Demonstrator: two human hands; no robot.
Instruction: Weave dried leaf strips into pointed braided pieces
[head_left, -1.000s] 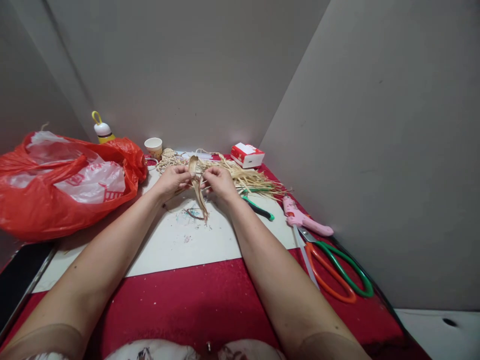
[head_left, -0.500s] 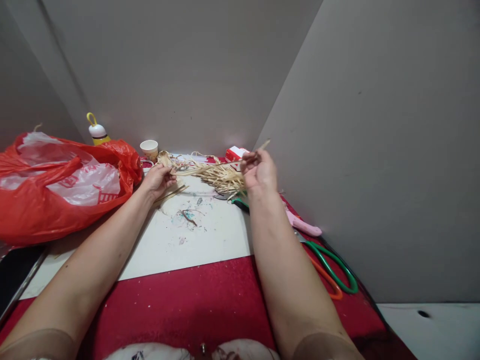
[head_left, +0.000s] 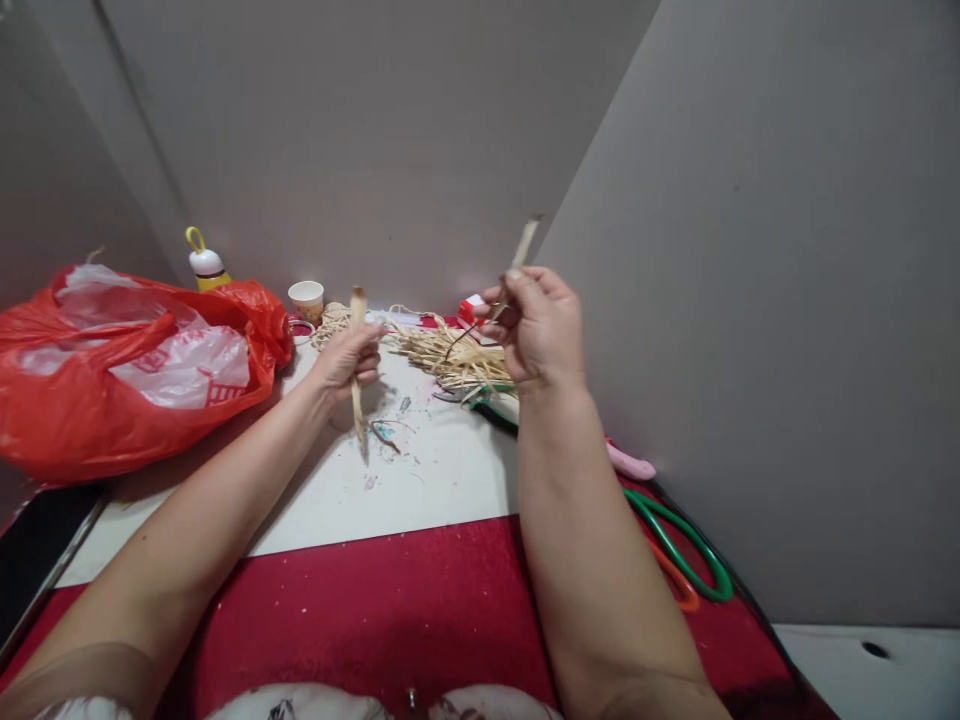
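My left hand (head_left: 349,360) is closed on pale, flat dried plant strips (head_left: 358,415), which stick out above and below the fist over the white sheet. My right hand (head_left: 544,320) pinches another dried strip (head_left: 526,240) between thumb and fingers, its darker tip pointing up. A thin dark strand (head_left: 459,343) hangs from the right hand's fingers. Between and behind the hands lies a bundle of straw-coloured strips (head_left: 442,355). Pliers with green and black handles (head_left: 491,412) lie in front of the bundle, partly hidden by my right forearm.
A red plastic bag (head_left: 142,380) fills the left side, with a bottle (head_left: 208,268) and paper cup (head_left: 306,298) behind. Green-handled scissors (head_left: 690,545) and a pink handle (head_left: 631,463) lie right. Brown scraps (head_left: 386,437) lie on the white sheet (head_left: 375,505). Grey panels (head_left: 750,300) enclose the table.
Half a second ago one strip stretched between my hands. Now they are apart, each with its own strip. My right hand has risen and the left hand's strips stand upright.
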